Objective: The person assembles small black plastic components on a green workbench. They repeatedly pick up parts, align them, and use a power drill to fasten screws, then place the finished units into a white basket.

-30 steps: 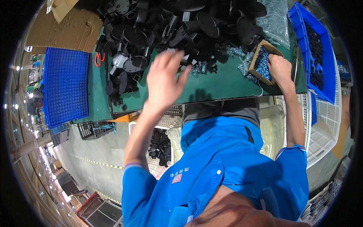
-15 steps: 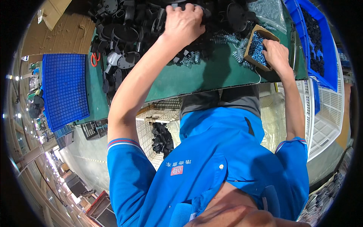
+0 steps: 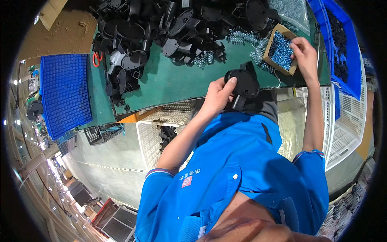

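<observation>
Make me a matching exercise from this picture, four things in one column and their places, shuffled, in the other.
Things
1. Round-plated black part
2. Small cardboard box
3. Clear plastic bag
4. Blue gridded tray

Places
A. Beyond the box
B. In the left hand
C. At the left end of the table
D. By the right hand

Pairs: 1-B, 2-D, 3-A, 4-C

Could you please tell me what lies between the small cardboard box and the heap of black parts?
The head view shows loose springs there, on the green tabletop.
</observation>
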